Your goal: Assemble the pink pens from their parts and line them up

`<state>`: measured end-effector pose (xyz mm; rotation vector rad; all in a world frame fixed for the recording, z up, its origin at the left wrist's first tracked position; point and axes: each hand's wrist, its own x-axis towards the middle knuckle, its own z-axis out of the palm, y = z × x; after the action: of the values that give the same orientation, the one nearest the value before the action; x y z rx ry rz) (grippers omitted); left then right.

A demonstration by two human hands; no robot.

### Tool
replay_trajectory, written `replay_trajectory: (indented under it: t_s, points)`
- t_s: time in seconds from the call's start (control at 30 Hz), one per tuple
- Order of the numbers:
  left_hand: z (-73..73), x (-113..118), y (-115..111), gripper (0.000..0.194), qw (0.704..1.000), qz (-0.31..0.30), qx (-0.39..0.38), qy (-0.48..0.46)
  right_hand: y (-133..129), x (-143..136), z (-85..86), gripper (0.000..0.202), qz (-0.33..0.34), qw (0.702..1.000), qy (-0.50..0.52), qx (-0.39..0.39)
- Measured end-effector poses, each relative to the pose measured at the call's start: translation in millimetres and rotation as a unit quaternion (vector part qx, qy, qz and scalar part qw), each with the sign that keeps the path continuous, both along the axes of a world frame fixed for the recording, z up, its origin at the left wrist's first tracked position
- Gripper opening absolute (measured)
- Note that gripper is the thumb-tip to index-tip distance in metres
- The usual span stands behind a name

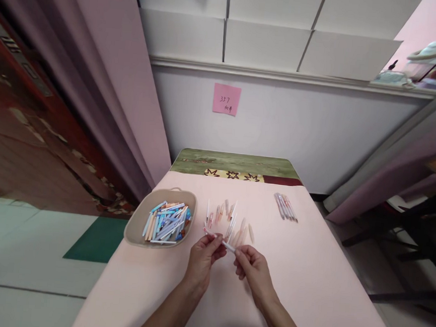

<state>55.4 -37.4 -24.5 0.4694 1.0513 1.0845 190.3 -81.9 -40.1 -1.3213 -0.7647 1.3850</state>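
Observation:
A slim pen [229, 246], pinkish at its left end and whitish toward the right, is held slantwise over the table. My left hand [204, 259] is closed round its left part, fingertips pinched. My right hand [253, 269] pinches the other end between thumb and fingers. Whether the pen is in one piece or two is hidden by my fingers. Just beyond my hands lie small pen parts [220, 212], thin white refills [231, 227] and pale clear pieces [243, 233]. Farther right, several pens [285, 207] lie side by side in a row.
A beige basket [133, 230] stands on the left of the table, with many blue, purple and orange pen parts [167, 222] in it. The pink tablecloth [314, 275] stops short of the patterned far edge [236, 162]. A pink note [226, 99] is on the wall.

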Motion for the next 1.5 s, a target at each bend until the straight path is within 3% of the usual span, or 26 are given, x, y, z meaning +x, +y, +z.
replay_trajectory:
  t_s: [0.27,0.43,0.6,0.8,0.9,1.07,1.3,1.5]
  points:
    - [5.5,6.0,-1.4,0.032,1.0,0.014,-0.013,0.02,-3.0,4.6,8.0,0.04,-0.063,0.994,-0.062,0.067]
    - [8.1,13.3,-0.1,0.033,0.997,-0.006,0.03,0.069,-5.0,3.8,6.4,0.053,0.013,1.0,0.024,0.003]
    - [10.2,14.6,0.5,0.035,0.989,-0.031,0.064,0.128,-4.6,2.0,-1.6,0.047,0.042,0.997,0.064,-0.032]
    - [20.7,6.6,-1.5,0.046,0.993,-0.086,0.081,-0.003,-4.7,4.9,-2.2,0.045,0.015,0.995,0.096,-0.025]
    - [20.5,6.0,2.4,0.04,0.993,-0.092,0.072,-0.002,-6.3,5.6,-2.1,0.049,0.045,0.995,0.079,-0.028]
    - [14.0,9.2,12.9,0.027,0.992,-0.069,0.083,0.072,-10.7,5.2,1.4,0.052,0.111,0.991,0.073,-0.027]
    - [14.4,10.8,24.2,0.036,0.975,-0.018,0.141,0.17,-12.6,6.1,3.1,0.039,0.091,0.993,0.067,-0.025]
    - [8.6,1.6,41.4,0.033,0.958,0.021,0.167,0.23,-22.7,17.1,-11.7,0.036,0.104,0.992,0.056,-0.046]
